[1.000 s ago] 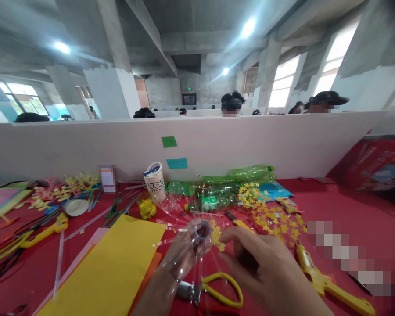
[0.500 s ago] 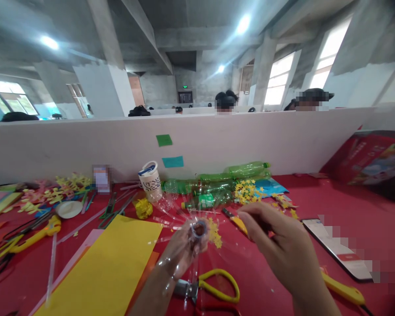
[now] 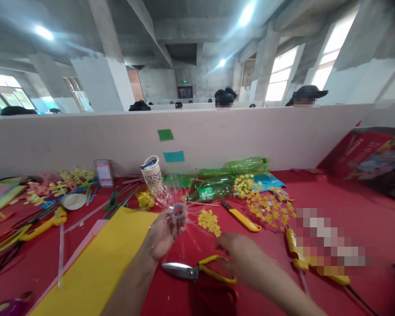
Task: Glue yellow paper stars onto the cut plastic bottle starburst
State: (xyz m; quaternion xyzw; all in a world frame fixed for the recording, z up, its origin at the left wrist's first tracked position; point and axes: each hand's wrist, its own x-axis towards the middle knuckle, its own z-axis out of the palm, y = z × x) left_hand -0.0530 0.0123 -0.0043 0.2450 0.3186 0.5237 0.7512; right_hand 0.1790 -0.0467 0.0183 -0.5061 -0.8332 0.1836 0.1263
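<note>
My left hand (image 3: 166, 235) is wrapped round the neck of a cut clear plastic bottle (image 3: 178, 211). Its mouth faces me and thin clear strips fan out from it. My right hand (image 3: 233, 250) is blurred, over the yellow handle loop of the scissors (image 3: 181, 271); whether its fingers touch the handle cannot be made out. The scissors lie on the red table, blades pointing left, with one yellow and one red loop. Just beyond my right hand is a small pile of yellow paper stars (image 3: 210, 222).
Green plastic bottles (image 3: 213, 192) lie along the white partition (image 3: 217, 140), beside a patterned cup (image 3: 152, 175). A yellow utility knife (image 3: 245, 218) and a yellow glue gun (image 3: 294, 248) are to the right. Yellow paper (image 3: 95, 259) and another yellow glue gun (image 3: 54, 221) lie left.
My right hand has come down and left to the scissors handle. My left hand has shifted left and slightly up with the cut bottle, uncovering the scissors' blades.
</note>
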